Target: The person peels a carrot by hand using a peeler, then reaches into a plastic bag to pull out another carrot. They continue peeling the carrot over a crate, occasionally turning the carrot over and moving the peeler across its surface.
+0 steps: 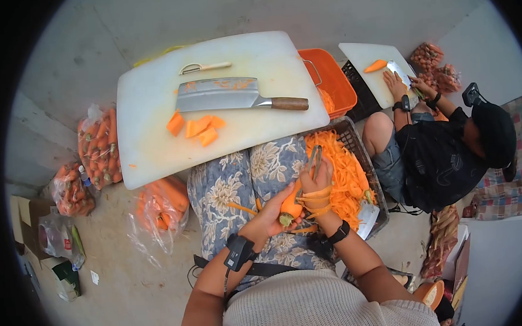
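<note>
Over my lap, my left hand [269, 214] is wrapped round a carrot [291, 206], its green stem end pointing towards me. My right hand [318, 181] grips a metal peeler [314, 160] just above the carrot, with strips of peel clinging to the fingers and wrist. Beside my right hand, a dark crate [382, 207] is heaped with carrot peelings [338, 162]. On the white cutting board [149, 144] in front lie a cleaver [217, 96] with a wooden handle, a second peeler [205, 67] and several cut carrot chunks [198, 126].
Bags of carrots [99, 144] stand at the left, and another bag [161, 208] lies below the board. An orange bin [342, 81] is behind the crate. A blade [367, 219] rests at the crate's edge. At right a co-worker [432, 149] uses a knife on another board [361, 56].
</note>
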Demonstrator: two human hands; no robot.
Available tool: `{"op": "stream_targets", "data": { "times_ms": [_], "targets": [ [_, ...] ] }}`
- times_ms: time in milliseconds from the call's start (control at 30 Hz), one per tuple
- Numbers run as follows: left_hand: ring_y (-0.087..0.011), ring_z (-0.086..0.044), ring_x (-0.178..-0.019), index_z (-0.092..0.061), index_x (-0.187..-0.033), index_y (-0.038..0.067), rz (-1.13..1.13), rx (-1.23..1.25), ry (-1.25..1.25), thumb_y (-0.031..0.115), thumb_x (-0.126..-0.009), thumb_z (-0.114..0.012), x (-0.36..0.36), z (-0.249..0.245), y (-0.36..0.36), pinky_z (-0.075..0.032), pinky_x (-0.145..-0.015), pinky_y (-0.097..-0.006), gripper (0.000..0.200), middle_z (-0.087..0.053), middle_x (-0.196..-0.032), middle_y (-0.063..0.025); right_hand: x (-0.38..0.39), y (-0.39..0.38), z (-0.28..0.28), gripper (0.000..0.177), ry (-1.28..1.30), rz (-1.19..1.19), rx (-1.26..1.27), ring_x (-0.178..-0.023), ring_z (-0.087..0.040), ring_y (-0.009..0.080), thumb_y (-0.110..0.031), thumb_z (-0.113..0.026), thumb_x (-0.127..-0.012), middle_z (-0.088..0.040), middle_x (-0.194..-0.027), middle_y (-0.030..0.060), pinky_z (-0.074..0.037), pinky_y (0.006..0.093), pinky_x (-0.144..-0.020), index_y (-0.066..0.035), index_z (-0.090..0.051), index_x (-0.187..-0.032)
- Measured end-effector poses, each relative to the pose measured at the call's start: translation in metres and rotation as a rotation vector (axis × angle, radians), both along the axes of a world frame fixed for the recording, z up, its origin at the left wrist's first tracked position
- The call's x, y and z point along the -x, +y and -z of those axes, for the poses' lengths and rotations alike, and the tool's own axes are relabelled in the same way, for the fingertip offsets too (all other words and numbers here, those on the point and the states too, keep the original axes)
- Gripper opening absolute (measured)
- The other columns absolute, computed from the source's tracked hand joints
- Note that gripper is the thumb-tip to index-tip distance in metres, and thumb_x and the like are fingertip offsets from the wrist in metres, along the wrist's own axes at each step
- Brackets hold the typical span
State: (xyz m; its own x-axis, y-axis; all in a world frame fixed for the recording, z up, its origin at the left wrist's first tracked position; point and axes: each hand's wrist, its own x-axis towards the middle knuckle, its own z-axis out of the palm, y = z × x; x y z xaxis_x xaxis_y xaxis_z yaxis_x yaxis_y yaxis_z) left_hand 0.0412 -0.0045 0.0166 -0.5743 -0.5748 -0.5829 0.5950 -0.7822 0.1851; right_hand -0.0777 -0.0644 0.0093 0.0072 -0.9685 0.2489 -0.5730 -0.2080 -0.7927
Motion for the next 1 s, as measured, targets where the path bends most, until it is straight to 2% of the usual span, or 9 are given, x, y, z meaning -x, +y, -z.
{"op": "stream_targets", "data": {
  "times_ms": [233,300,433,500,633,700,733,933,1000],
  "targets": [
    [-0.017,-0.055,-0.052,-0.053,-0.097,0.004,-0.038,0.013,0.011,0.052,-0.084,-0.049,0.005,0.007,-0.003,-0.045,-0.041,-0.0257,0.05,-0.056,-0.07,-0.01,0.016,-0.044,0.031,0.032,-0.056,0.107,-0.083,-0.092,-0.043,0.0296,-0.016,-0.06,-0.071,-0.042,-0.096,0.0172,-0.038,0.0367,-0.079,0.006,-0.046,-0.089],
    [-0.0183,-0.057,-0.057,-0.049,-0.103,0.001,-0.095,0.021,0.022,0.046,-0.083,-0.054,0.007,0.01,-0.002,-0.046,-0.043,-0.0269,0.049,-0.056,-0.078,-0.0111,0.02,-0.054,0.04,0.022,-0.073,0.173,-0.044,-0.07,-0.049,0.0189,-0.014,-0.058,-0.073,-0.047,-0.08,0.0098,-0.041,0.0319,-0.061,0.003,-0.05,-0.084],
    [-0.0192,-0.057,-0.061,-0.046,-0.105,0.002,-0.091,0.026,0.069,0.042,-0.082,-0.057,0.005,0.014,-0.003,-0.046,-0.044,-0.0281,0.047,-0.055,-0.083,-0.0114,0.027,-0.072,0.049,0.016,-0.097,0.125,-0.105,-0.05,-0.043,0.014,-0.015,-0.056,-0.073,-0.044,-0.063,0.0038,-0.037,0.0298,-0.047,0.0,-0.049,-0.07],
    [-0.0197,-0.057,-0.06,-0.047,-0.104,0.002,-0.069,0.015,0.059,0.042,-0.082,-0.057,0.004,0.011,-0.004,-0.046,-0.044,-0.0279,0.046,-0.055,-0.081,-0.0113,0.014,-0.075,0.022,0.018,-0.373,0.17,-0.298,-0.041,-0.034,0.0122,-0.015,-0.056,-0.072,-0.039,-0.052,-0.0007,-0.031,0.028,-0.04,-0.003,-0.045,-0.062],
    [-0.0202,-0.057,-0.061,-0.046,-0.104,0.002,-0.069,-0.001,0.068,0.04,-0.082,-0.057,0.004,0.012,-0.004,-0.046,-0.044,-0.0279,0.045,-0.055,-0.081,-0.0115,0.039,-0.101,0.065,0.022,-0.265,0.208,-0.385,-0.042,-0.033,0.0125,-0.02,-0.057,-0.072,-0.042,-0.055,0.0005,-0.03,0.0278,-0.041,-0.004,-0.045,-0.063],
    [-0.0204,-0.058,-0.062,-0.046,-0.103,0.003,-0.047,-0.003,0.063,0.04,-0.081,-0.058,0.003,0.014,-0.004,-0.046,-0.043,-0.0277,0.045,-0.055,-0.081,-0.0118,0.044,-0.108,0.064,0.029,-0.235,0.188,-0.712,-0.048,-0.047,0.0221,-0.024,-0.055,-0.073,-0.048,-0.06,0.008,-0.04,0.0341,-0.048,0.003,-0.048,-0.077],
    [-0.0204,-0.058,-0.062,-0.046,-0.103,0.003,-0.053,0.002,0.056,0.04,-0.081,-0.058,0.003,0.013,-0.004,-0.046,-0.043,-0.0277,0.045,-0.055,-0.081,-0.0118,0.048,-0.111,0.064,0.029,-0.24,0.18,-0.708,-0.048,-0.047,0.0221,-0.024,-0.055,-0.073,-0.048,-0.06,0.008,-0.04,0.0341,-0.048,0.003,-0.048,-0.077],
    [-0.0202,-0.058,-0.063,-0.046,-0.103,0.003,-0.084,0.021,0.071,0.039,-0.081,-0.058,-0.001,0.01,-0.004,-0.047,-0.041,-0.0264,0.044,-0.055,-0.082,-0.0108,0.061,-0.114,0.104,0.023,-0.669,0.176,-1.081,-0.051,-0.044,0.0174,-0.029,-0.057,-0.075,-0.045,-0.062,0.0029,-0.037,0.0316,-0.045,-0.008,-0.048,-0.072],
    [-0.0192,-0.058,-0.063,-0.047,-0.104,0.003,-0.033,-0.016,0.137,0.039,-0.081,-0.058,-0.002,0.015,-0.003,-0.047,-0.041,-0.0251,0.044,-0.055,-0.083,-0.0099,0.049,-0.1,0.085,0.019,-0.672,0.276,-1.027,-0.05,-0.041,0.0151,-0.027,-0.055,-0.077,-0.041,-0.061,0.0002,-0.036,0.0294,-0.045,-0.012,-0.045,-0.07]
  ]
}}
